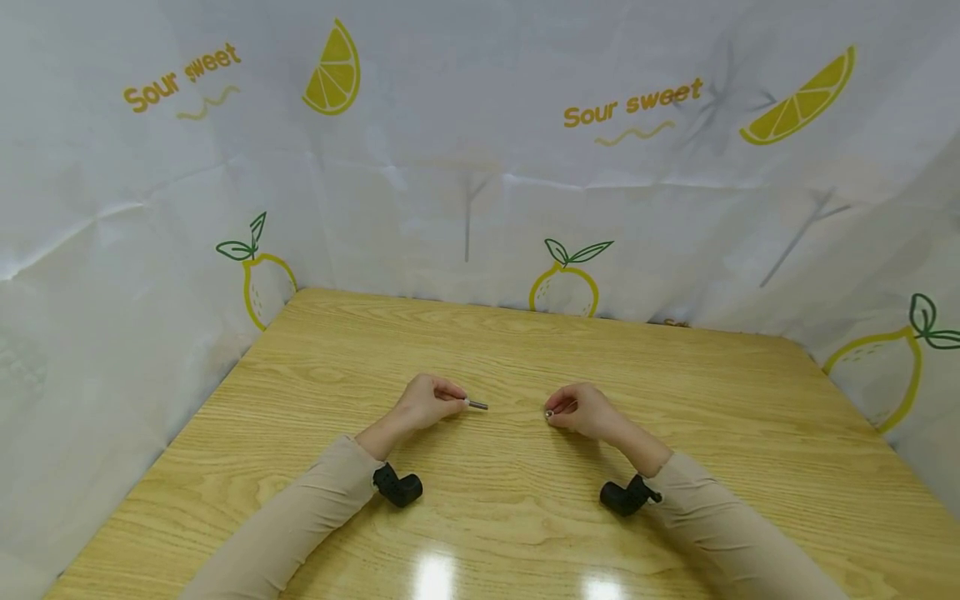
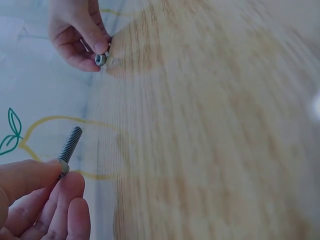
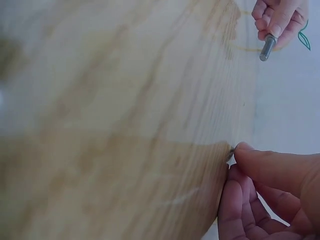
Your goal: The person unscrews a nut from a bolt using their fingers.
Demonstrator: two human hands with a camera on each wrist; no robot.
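Observation:
In the head view my left hand [image 1: 430, 402] pinches a silver threaded bolt [image 1: 477, 405] by its head, the shank pointing right. The left wrist view shows the bolt [image 2: 71, 143] up close, its head between thumb and forefinger and its thread bare. Across a gap, my right hand [image 1: 587, 412] pinches a small metal nut [image 1: 549, 413] between thumb and fingertips. The nut's hole [image 2: 100, 59] faces the bolt side in the left wrist view. From the right wrist only a sliver of the nut [image 3: 230, 154] shows past the fingertips. Bolt and nut are apart.
Both hands are over a wood-grain table [image 1: 510, 500]. A white cloth [image 1: 450, 208] printed with lemons hangs behind it and at its sides. Black wrist mounts [image 1: 399, 486] sit at both sleeve cuffs.

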